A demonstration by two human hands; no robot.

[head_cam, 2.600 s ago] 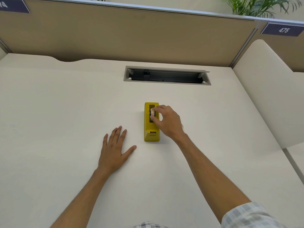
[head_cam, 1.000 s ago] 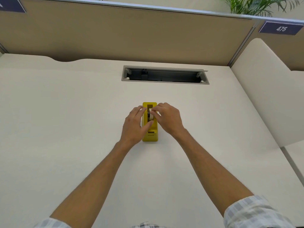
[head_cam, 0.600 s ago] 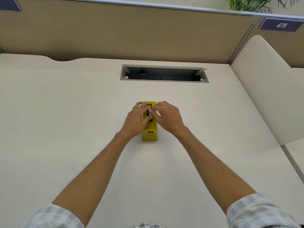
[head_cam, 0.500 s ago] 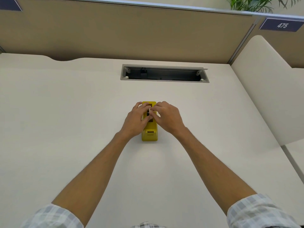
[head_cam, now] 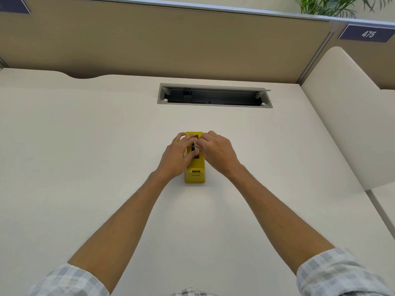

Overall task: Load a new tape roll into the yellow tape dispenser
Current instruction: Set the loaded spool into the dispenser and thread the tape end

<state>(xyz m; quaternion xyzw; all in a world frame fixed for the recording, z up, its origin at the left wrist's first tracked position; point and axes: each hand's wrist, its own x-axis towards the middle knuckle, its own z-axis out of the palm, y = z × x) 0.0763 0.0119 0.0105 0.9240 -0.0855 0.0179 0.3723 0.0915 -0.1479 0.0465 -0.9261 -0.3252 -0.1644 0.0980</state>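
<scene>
Yellow tape dispenser lies lengthwise away from person; left hand grips its side, right hand pinches tape roll over slot.

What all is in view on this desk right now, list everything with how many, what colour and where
tape dispenser: one, yellow, desk centre, between both hands
tape roll: one, dark part showing in the dispenser's top slot; mostly hidden by fingers
desk: one, off-white, fills the view
cable tray opening: one, grey frame, dark inside, desk's far edge
partition: one, tan, behind the desk
side panel: one, cream, right of the desk
number sign: one, dark blue, reads 475, top right
plant: one, green, beyond the partition, top right
left hand: on the dispenser's left side
right hand: on the dispenser's right side, fingertips at the slot
sleeves: two, pale checked, bottom corners
</scene>
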